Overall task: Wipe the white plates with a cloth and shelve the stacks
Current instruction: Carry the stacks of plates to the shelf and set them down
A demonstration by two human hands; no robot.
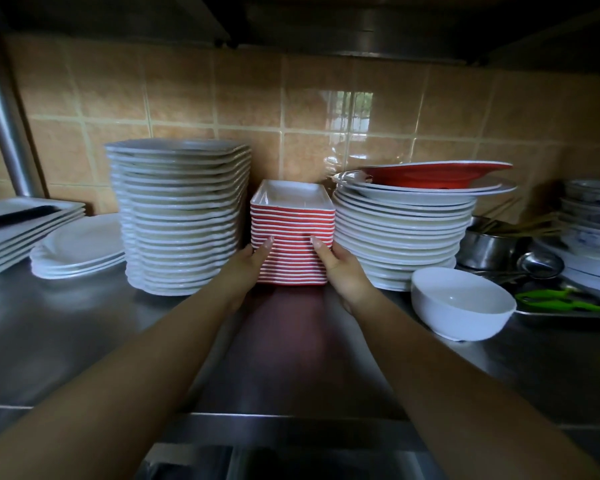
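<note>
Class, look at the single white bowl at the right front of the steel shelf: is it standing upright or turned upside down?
Upright. The white bowl rests on its base on the steel shelf, and its open mouth faces up, showing a bare inside.

Tan tiled wall [187, 95]; steel shelf [66, 334], dim light, window reflection
</note>
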